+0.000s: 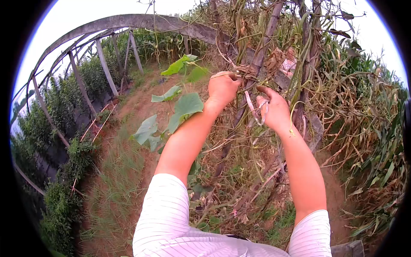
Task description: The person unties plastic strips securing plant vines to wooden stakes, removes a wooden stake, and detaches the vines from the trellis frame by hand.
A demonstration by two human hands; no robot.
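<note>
My left hand [224,88] is closed in a pinch against the dry vines on a wooden pole [267,36]. What its fingertips hold is hidden among the stems. My right hand [276,110], a little lower and to the right, has its fingers curled toward the same pole. A pale, thin strip [251,106] hangs in a loop from the right hand's fingers. Brown, withered leaves [276,60] hang just above both hands. Green broad leaves [188,105] on a climbing stem stand beside my left forearm.
A curved grey beam [128,20] arches overhead from the left, with slanting posts [107,68] under it. Leafy shrubs [32,128] line the left. Tall, partly dried corn plants [376,141] crowd the right. A bare soil path [141,103] runs between.
</note>
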